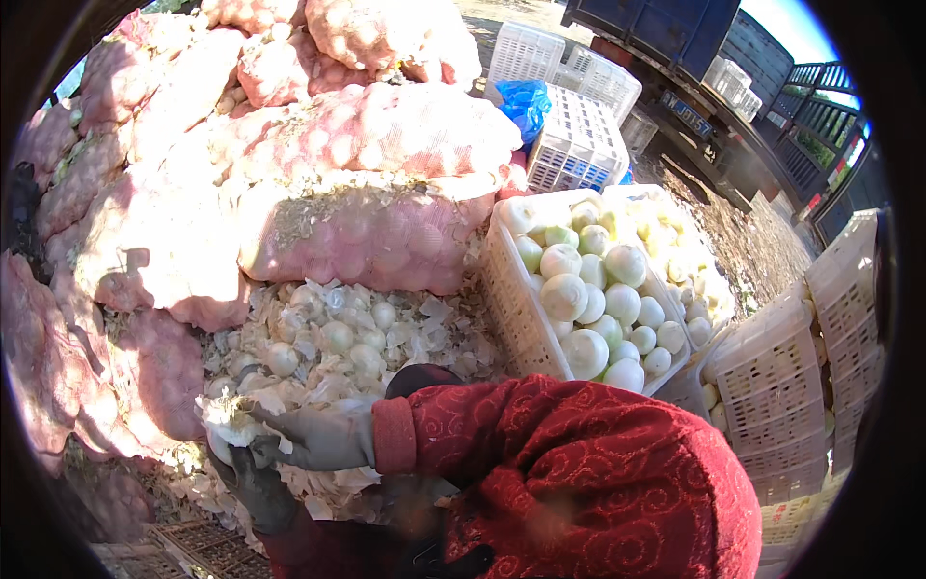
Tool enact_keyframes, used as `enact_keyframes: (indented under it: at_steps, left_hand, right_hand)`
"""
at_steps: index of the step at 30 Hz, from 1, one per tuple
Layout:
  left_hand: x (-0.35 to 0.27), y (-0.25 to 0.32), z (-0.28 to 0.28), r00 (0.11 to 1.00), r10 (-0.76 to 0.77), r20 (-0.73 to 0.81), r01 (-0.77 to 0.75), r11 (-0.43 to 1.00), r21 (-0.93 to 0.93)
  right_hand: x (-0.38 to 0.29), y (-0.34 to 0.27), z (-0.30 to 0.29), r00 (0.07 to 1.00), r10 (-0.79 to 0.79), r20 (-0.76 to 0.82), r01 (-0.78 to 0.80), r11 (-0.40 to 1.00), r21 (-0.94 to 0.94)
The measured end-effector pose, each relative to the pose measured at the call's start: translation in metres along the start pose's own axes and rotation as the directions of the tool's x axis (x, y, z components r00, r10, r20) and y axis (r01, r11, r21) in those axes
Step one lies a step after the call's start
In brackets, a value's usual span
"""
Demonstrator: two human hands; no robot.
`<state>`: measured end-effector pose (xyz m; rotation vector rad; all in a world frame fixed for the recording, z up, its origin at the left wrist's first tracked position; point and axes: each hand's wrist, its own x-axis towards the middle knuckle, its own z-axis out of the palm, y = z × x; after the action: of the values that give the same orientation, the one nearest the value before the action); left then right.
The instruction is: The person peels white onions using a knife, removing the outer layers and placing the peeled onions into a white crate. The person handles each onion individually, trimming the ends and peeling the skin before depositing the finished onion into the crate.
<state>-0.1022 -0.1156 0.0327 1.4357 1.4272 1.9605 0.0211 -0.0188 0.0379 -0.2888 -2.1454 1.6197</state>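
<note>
Both my hands wear grey gloves and meet at the lower left around one white onion (221, 443). My right hand (311, 436), in a red patterned sleeve, has its fingers on the onion's upper side, with loose papery skin (233, 418) bunched there. From below, my left hand (257, 481) supports the same onion, its fingers partly hidden. Just beyond the hands lies a heap of unpeeled onions (336, 337) among dry skins (427, 340). To the right stands a white plastic crate (524, 329) full of peeled onions (564, 297).
Pink mesh sacks of onions (362, 242) are piled at the left and ahead. Another filled crate (712, 289) adjoins the first; stacked crates (770, 391) stand at the right. Farther off are white crates (579, 137), a blue plastic bag (524, 108) and a truck (651, 32).
</note>
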Motion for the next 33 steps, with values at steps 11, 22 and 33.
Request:
enact_keyframes:
  at_steps: [11, 22, 33]
  left_hand:
    - [0.009, -0.005, 0.001, 0.913, -0.364, -0.186, 0.369, 0.929, -0.007]
    - [0.025, -0.017, 0.002, 0.923, -0.334, -0.192, 0.34, 0.941, -0.004]
    - [0.021, -0.02, -0.027, 0.907, -0.35, -0.237, 0.325, 0.936, -0.139]
  right_hand:
    - [-0.008, -0.025, -0.017, 0.94, 0.335, 0.067, -0.308, 0.747, 0.589]
    - [0.0, -0.027, -0.038, 0.854, 0.512, 0.09, -0.385, 0.508, 0.771]
    - [0.002, -0.018, -0.042, 0.838, 0.545, 0.031, -0.445, 0.65, 0.616]
